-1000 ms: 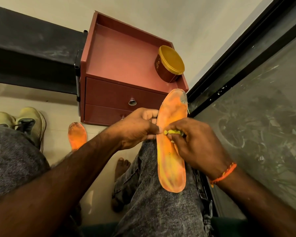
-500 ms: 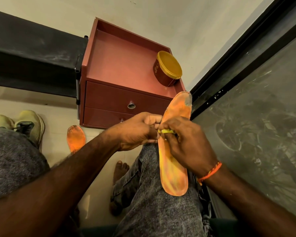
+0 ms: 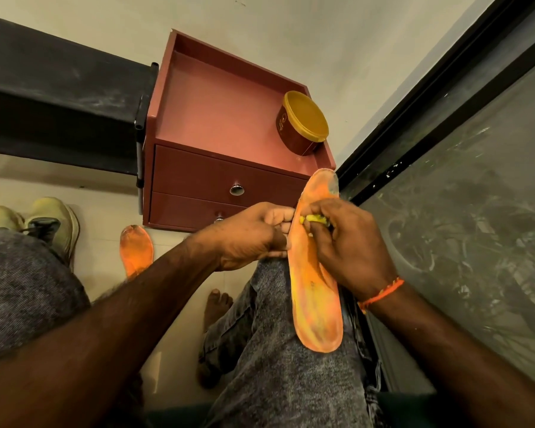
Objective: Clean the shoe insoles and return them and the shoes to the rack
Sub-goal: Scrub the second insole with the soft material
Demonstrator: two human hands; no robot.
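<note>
An orange insole lies lengthwise along my right thigh, its worn toe end pointing away from me. My left hand grips its left edge near the front part. My right hand pinches a small yellow cleaning piece against the insole's upper surface. A second orange insole lies on the floor to the left. A pair of pale yellow-green shoes stands at the far left, partly hidden behind my left knee.
A red-brown two-drawer cabinet stands against the wall ahead, with a gold-lidded brown tub on its top. A black rack shelf runs to the left. A dark-framed glass pane fills the right. My bare foot rests on the floor.
My right hand with the yellow piece has slid up the insole toward its toe end. The left hand keeps its hold on the edge.
</note>
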